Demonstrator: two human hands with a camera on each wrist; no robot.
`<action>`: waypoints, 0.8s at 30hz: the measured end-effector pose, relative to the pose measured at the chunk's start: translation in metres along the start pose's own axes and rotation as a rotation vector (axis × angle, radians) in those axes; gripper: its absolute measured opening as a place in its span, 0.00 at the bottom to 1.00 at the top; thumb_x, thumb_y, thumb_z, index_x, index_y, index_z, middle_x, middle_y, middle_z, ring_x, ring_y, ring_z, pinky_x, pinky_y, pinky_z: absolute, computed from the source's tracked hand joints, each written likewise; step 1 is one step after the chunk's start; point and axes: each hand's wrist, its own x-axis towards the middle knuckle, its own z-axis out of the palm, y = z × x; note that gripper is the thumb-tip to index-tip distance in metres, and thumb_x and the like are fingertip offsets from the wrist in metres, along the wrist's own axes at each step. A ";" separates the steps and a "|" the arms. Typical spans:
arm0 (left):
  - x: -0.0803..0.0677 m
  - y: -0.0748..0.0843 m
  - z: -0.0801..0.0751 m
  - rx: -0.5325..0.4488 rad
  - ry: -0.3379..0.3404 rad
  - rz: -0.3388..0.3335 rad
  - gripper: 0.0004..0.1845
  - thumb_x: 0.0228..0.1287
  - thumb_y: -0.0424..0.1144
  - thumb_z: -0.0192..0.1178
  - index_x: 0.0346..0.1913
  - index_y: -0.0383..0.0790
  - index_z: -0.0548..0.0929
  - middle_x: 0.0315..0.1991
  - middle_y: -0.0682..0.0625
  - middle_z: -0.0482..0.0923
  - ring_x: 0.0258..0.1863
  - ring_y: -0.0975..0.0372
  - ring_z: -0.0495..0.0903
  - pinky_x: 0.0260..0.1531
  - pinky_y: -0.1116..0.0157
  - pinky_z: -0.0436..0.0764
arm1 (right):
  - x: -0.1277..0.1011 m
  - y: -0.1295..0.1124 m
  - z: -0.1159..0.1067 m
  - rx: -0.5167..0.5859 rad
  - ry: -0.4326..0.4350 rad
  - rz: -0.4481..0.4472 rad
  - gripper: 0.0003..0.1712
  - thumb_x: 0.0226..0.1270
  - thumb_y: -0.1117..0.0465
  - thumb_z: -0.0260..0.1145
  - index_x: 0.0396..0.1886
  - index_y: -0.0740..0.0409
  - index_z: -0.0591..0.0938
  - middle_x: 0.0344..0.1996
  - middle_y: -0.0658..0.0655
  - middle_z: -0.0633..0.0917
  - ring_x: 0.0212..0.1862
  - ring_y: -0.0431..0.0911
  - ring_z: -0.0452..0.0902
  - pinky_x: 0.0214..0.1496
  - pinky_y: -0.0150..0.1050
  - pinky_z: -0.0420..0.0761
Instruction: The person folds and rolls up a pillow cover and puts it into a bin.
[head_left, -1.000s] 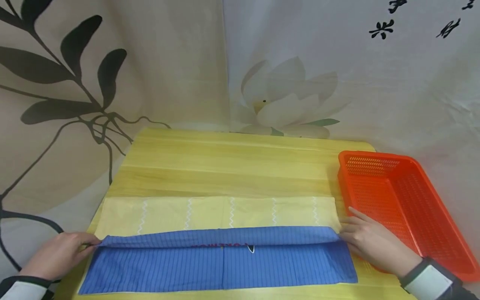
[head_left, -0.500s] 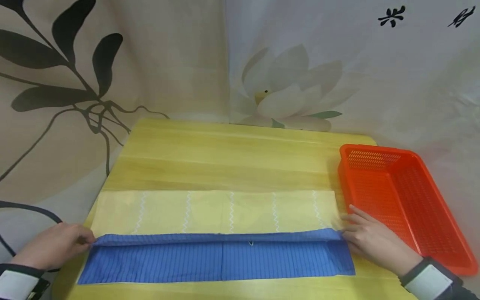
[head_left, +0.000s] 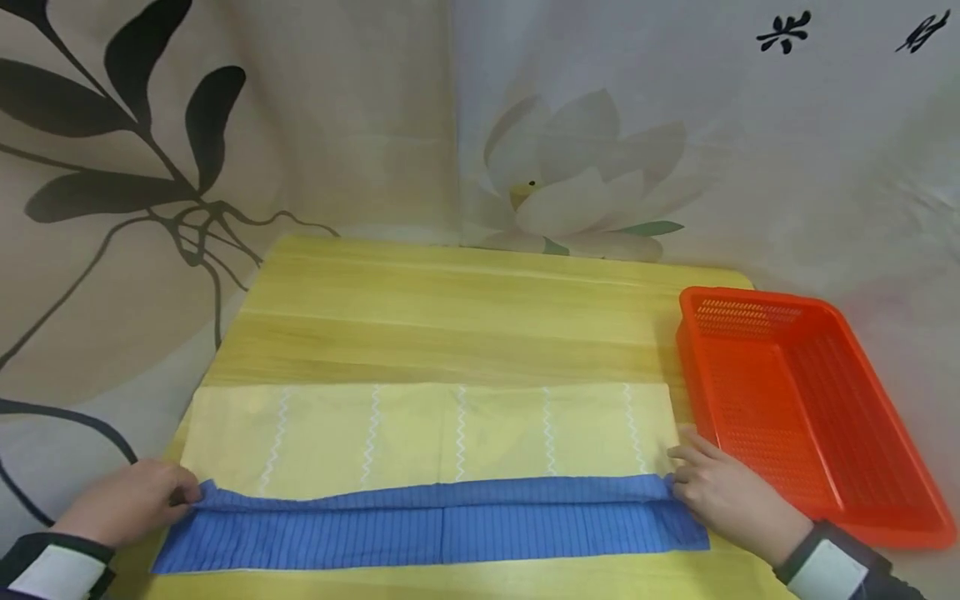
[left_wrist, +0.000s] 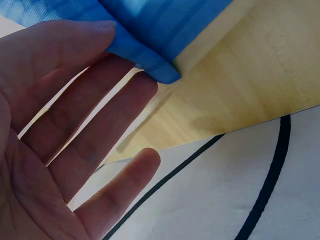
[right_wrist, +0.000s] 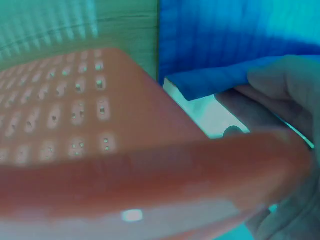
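A long cloth, blue-striped on one side (head_left: 442, 529) and pale yellow with white zigzag lines on the other (head_left: 450, 429), lies across the near part of a yellow wooden table (head_left: 450, 317). Its blue layer is folded back over itself. My left hand (head_left: 187, 493) pinches the left end of that blue fold. In the left wrist view the thumb lies on top of the blue corner (left_wrist: 150, 35), with the fingers beneath. At the other end, my right hand (head_left: 678, 479) pinches the right end of the fold, and the blue corner (right_wrist: 220, 45) shows in the right wrist view.
An empty orange plastic basket (head_left: 862, 392) stands at the table's right edge, close beside my right hand; it fills much of the right wrist view (right_wrist: 100, 150). A printed fabric backdrop (head_left: 570, 192) hangs behind and round the table. Bare tabletop lies beyond the cloth.
Both hands have drawn the blue folded edge toward the near table edge. The blue band is narrower and more of the yellow side shows.
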 end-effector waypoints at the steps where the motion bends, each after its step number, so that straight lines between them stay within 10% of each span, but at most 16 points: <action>1: 0.001 0.001 0.002 0.000 -0.003 -0.009 0.12 0.61 0.32 0.75 0.26 0.49 0.84 0.27 0.58 0.78 0.26 0.63 0.70 0.28 0.60 0.75 | 0.001 0.000 0.002 -0.014 -0.008 -0.004 0.10 0.38 0.74 0.67 0.15 0.54 0.81 0.21 0.49 0.85 0.43 0.56 0.84 0.62 0.66 0.79; 15: 0.008 0.006 0.005 0.028 0.043 0.012 0.15 0.58 0.32 0.78 0.24 0.49 0.81 0.24 0.59 0.76 0.25 0.62 0.69 0.27 0.59 0.73 | 0.003 -0.004 0.010 -0.143 -0.138 -0.035 0.15 0.35 0.73 0.79 0.17 0.51 0.84 0.23 0.49 0.85 0.40 0.51 0.83 0.64 0.63 0.81; 24: -0.001 -0.004 -0.008 -0.036 0.104 0.016 0.17 0.63 0.32 0.73 0.23 0.50 0.77 0.24 0.58 0.72 0.24 0.63 0.67 0.25 0.64 0.67 | 0.000 0.007 0.002 -0.049 -0.019 0.009 0.14 0.35 0.75 0.71 0.19 0.51 0.85 0.22 0.49 0.85 0.42 0.54 0.84 0.61 0.65 0.80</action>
